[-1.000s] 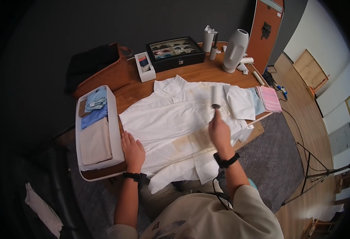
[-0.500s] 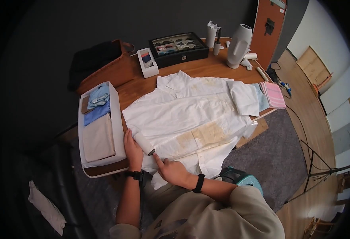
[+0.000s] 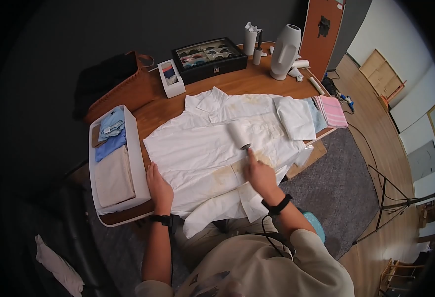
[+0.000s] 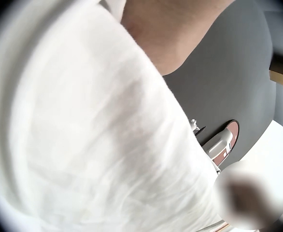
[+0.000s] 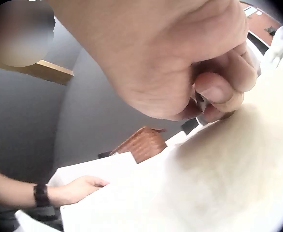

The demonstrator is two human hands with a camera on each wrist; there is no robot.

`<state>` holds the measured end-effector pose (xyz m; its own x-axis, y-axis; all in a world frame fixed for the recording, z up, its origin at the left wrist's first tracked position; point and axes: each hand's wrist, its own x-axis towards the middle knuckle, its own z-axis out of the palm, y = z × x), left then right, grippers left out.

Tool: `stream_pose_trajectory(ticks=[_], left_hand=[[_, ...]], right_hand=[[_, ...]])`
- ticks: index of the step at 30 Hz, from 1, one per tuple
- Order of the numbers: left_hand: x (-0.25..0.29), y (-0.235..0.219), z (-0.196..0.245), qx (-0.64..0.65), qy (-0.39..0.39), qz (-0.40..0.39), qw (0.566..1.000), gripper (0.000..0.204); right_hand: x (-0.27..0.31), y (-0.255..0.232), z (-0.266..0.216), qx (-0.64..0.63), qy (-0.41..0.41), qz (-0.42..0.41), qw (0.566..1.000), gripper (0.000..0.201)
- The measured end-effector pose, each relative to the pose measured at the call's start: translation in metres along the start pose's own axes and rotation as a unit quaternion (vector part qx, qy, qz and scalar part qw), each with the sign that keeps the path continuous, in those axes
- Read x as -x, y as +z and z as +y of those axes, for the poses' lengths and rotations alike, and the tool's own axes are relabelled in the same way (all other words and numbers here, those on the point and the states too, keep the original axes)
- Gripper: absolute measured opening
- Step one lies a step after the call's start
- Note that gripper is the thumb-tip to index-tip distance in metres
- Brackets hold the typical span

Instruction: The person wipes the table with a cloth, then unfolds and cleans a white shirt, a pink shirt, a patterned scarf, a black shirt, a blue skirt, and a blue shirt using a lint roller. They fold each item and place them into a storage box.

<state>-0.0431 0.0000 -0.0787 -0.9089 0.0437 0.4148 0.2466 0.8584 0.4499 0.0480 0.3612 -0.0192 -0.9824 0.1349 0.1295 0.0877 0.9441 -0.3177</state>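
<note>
A white shirt [image 3: 187, 143] with yellowish-brown stains lies spread over the wooden table. Curled round a handle that its fingers mostly hide, the right hand [image 3: 262, 175] holds a white lint roller [image 3: 238, 136] over the middle of the shirt. The left hand [image 3: 160, 188] rests with extended fingers at the shirt's left edge, beside the white box. Close up in the right wrist view, the right hand [image 5: 180, 53] has bent fingers; the left hand [image 5: 78, 190] lies behind it on the cloth. Part of the left hand [image 4: 170, 29] shows above white fabric.
A white box [image 3: 137, 163] of folded clothes stands on the left. Behind are a brown basket [image 3: 121, 91], a small white box [image 3: 177, 89], a black glasses case [image 3: 215, 69] and a white vase [image 3: 285, 52]. Folded pink cloth [image 3: 332, 112] lies at the right end.
The right hand and the roller went from the stained right part to the shirt's lower left beside the left hand, then back to the middle. The left hand stays at the left edge.
</note>
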Motion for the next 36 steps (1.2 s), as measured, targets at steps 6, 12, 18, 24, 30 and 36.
stream_pose_trajectory(ticks=[6, 12, 18, 24, 30, 36], left_hand=[[0.001, 0.001, -0.001, -0.027, 0.018, -0.001, 0.999, 0.05], [0.0, 0.003, -0.003, -0.021, 0.012, -0.005, 1.0, 0.05], [0.001, 0.001, 0.001, -0.017, 0.007, -0.005, 1.0, 0.051], [0.0, 0.0, -0.002, -0.007, 0.008, -0.011, 1.0, 0.052], [0.001, -0.003, 0.002, -0.006, 0.006, -0.015, 1.0, 0.053], [0.0, -0.002, 0.004, -0.022, 0.01, -0.013, 1.0, 0.053]], right_hand=[[-0.008, -0.022, 0.075, 0.038, 0.112, 0.07, 0.99, 0.06], [-0.006, -0.036, 0.11, 0.044, 0.117, 0.101, 0.987, 0.058], [0.019, -0.051, 0.031, -0.064, 0.03, 0.093, 0.993, 0.06], [0.069, 0.003, -0.065, -0.139, -0.199, -0.006, 0.97, 0.07], [0.08, 0.02, -0.079, -0.13, -0.195, -0.048, 0.971, 0.068], [0.053, 0.012, -0.025, -0.09, -0.065, -0.019, 0.994, 0.065]])
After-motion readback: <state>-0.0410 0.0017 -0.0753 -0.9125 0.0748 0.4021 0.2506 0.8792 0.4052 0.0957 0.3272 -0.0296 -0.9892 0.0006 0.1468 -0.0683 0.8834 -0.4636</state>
